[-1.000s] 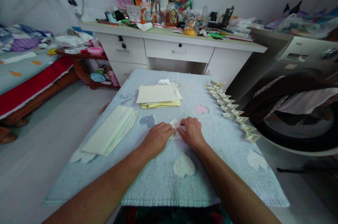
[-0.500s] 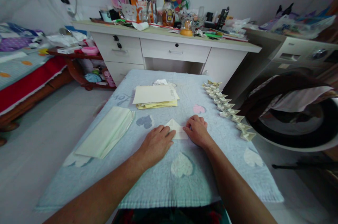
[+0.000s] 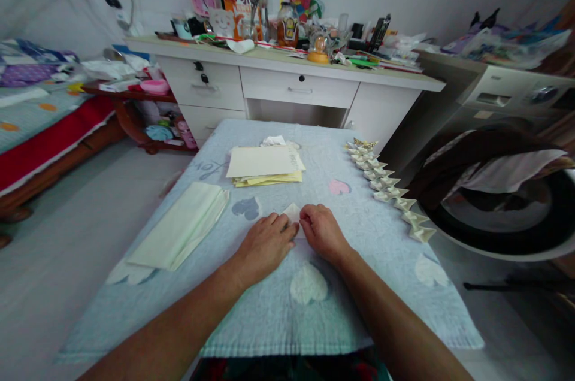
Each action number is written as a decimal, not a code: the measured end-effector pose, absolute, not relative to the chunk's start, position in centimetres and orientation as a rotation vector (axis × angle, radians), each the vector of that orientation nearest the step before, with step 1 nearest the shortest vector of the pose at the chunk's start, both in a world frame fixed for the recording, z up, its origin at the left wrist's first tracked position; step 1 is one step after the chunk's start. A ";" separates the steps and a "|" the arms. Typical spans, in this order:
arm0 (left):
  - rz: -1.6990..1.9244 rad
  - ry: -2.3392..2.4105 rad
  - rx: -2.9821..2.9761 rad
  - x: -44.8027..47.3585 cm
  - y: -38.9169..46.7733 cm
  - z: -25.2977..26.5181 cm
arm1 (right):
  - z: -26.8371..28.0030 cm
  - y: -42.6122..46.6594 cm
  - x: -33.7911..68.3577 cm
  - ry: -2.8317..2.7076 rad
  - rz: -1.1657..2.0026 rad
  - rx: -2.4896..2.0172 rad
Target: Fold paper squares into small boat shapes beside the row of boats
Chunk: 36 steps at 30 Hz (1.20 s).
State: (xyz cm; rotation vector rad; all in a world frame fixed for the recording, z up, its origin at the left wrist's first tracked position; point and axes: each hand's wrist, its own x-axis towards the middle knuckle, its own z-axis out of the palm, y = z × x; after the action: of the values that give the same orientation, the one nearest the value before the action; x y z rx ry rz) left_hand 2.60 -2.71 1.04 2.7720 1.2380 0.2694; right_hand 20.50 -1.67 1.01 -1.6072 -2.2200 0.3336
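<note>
A small piece of folded paper (image 3: 293, 211), pale cream with a pointed top, lies on the cloth-covered table between my hands. My left hand (image 3: 268, 244) holds its left side down, fingers bent and thumb on the sheet. My right hand (image 3: 324, 232) is closed, its fingertips pinching the paper near the middle, close to my left thumb. Both hands cover most of the paper, so its lower folds are hidden. Beyond them sits a stack of cream and yellow paper sheets (image 3: 263, 162).
Folded pale green sheets (image 3: 179, 225) lie at the left of the table. A row of folded paper pieces (image 3: 390, 189) runs along its right side. Crumpled white paper (image 3: 274, 141) is behind the stack. A cluttered desk (image 3: 300, 78) stands beyond, a washing machine (image 3: 494, 93) at right.
My right hand has moved left across the paper, bringing its right part inward toward my left thumb. My left hand has stayed nearly where it was.
</note>
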 end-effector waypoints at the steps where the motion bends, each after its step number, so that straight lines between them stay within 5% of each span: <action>1: 0.295 1.227 2.748 2.5 -2.5 1.0 | 0.9 -1.7 20.2 -2.247 0.313 -1.636; 11: 0.634 1.255 2.384 2.4 0.3 0.1 | 1.6 -2.1 18.8 -2.248 0.116 -1.945; 20: 0.456 1.642 2.281 1.2 0.3 0.5 | 1.5 -2.1 18.2 -2.201 0.129 -1.999; 36: 0.370 1.666 2.185 -0.4 0.8 1.0 | 1.4 -1.5 24.7 -2.067 0.276 -2.086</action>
State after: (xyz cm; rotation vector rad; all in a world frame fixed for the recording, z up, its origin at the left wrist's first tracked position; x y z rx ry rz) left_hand -0.40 0.84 0.97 2.1848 1.6664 0.3703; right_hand 24.70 -1.47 1.40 -2.0858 -2.0669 0.2764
